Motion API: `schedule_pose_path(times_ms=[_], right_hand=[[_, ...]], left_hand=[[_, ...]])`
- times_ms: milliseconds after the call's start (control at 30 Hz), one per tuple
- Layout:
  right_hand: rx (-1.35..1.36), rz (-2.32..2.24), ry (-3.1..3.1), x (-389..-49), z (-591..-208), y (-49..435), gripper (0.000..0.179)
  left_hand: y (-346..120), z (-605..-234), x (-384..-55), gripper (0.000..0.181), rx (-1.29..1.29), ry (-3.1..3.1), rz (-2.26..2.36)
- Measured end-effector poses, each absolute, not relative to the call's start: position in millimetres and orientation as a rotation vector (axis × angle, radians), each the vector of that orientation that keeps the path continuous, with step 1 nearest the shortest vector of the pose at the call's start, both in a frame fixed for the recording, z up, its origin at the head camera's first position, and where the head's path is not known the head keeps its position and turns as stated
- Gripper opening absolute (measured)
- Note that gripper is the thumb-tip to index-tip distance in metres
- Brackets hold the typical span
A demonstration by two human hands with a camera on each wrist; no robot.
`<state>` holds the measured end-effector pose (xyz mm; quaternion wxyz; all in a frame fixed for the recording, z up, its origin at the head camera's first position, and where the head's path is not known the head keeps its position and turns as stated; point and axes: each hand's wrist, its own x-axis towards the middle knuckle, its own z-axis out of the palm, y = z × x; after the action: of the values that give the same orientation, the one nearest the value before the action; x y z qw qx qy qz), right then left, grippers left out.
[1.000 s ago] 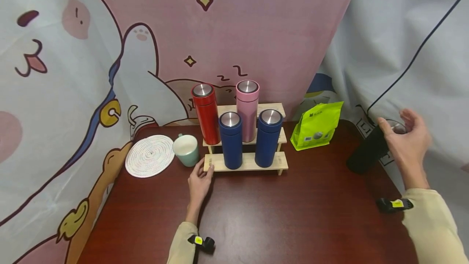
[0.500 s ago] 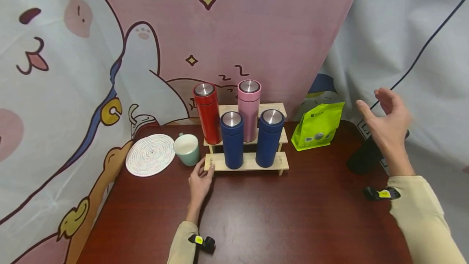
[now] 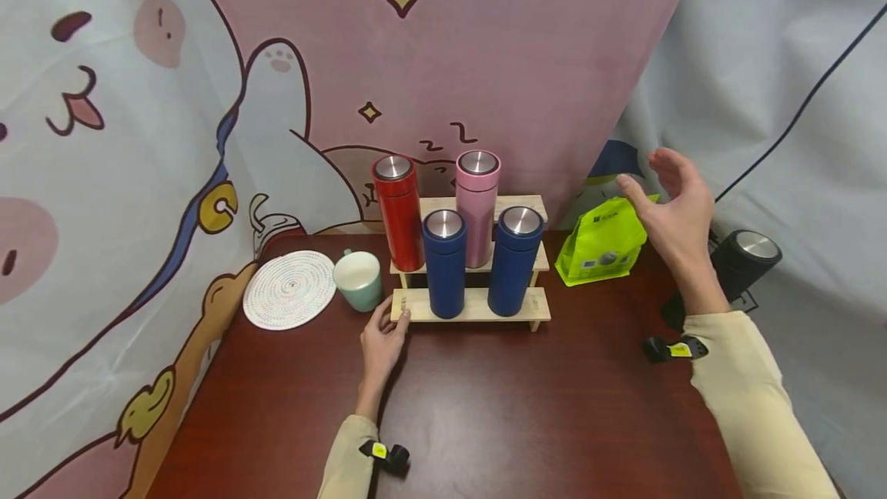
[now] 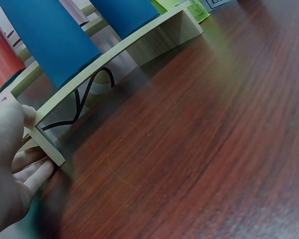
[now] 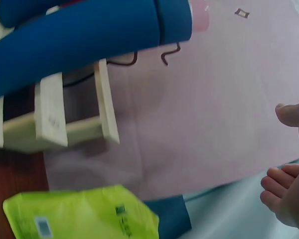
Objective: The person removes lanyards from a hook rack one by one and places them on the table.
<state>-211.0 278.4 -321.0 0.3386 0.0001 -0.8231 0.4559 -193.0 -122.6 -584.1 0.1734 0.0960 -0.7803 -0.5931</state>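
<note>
A three-step wooden rack (image 3: pixel 416 308) stands on the table. My left hand (image 3: pixel 383 341) grips the left end of its lowest step, thumb over the board and fingers at the end leg, as the left wrist view shows. Two blue thermos flasks (image 3: pixel 446 276) stand upright on that step. Behind them, a red flask (image 3: pixel 399 222) and a pink flask (image 3: pixel 476 210) stand on the middle step. My right hand (image 3: pixel 675 218) is raised with nothing in it, thumb and fingers apart, overlapping the green pouch (image 3: pixel 603 241) in the head view. A black flask (image 3: pixel 743 259) leans behind my right wrist.
Left of the rack, a mint-green mug (image 3: pixel 358 283) stands beside a round woven white mat (image 3: pixel 287 291). The dark red wooden table (image 3: pixel 527 399) meets printed cloth walls (image 3: pixel 554 60) at the back and sides. A black cord (image 3: pixel 804 102) runs down the right cloth.
My right hand has come away from the black flask's top and moved left toward the pouch. The left hand stays at the rack. The view has shifted slightly.
</note>
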Motion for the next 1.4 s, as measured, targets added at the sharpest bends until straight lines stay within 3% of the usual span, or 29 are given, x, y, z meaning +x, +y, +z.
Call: schedule_pose_path(times_ms=[667, 1400], right_hand=[[0.241, 1.483, -2.336, -241.5, -310.3, 203.1, 0.073], [0.429, 1.448, -2.599, -275.3, -314.7, 150.3, 0.091]], left_hand=[[-120.8, -583.9, -192.0, 0.046, 0.272, -2.210, -1.685], [-121.2, -586.7, -194.4, 0.045, 0.271, -2.201, -1.703]])
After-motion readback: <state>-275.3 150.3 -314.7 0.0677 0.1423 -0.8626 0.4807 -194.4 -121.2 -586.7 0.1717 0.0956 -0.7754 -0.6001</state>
